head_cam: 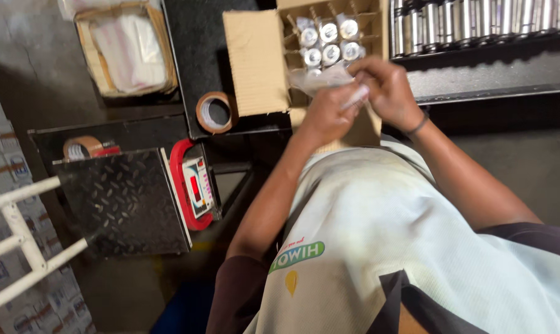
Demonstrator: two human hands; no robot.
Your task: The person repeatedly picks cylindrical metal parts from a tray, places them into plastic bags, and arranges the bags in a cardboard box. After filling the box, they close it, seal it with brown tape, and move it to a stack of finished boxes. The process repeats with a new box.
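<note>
Pinching and working a clear plastic bag (pixel 320 79) between both grips, left hand (pixel 326 114) clenched on its lower edge and right hand (pixel 385 86) closed on a pale cylindrical piece (pixel 356 96) wrapped in the film, all held just over the near edge of an open cardboard box (pixel 255 62). Sitting upright inside the box's divider cells, bagged silver metal cylinders (pixel 329 42); standing in a row on the dark surface (pixel 478 74) to the right, more shiny cylinders (pixel 478 21). Lying further left, a roll of brown tape (pixel 215 112) and a red-framed weighing scale (pixel 190 185) with a checker-plate platform (pixel 122 201).
</note>
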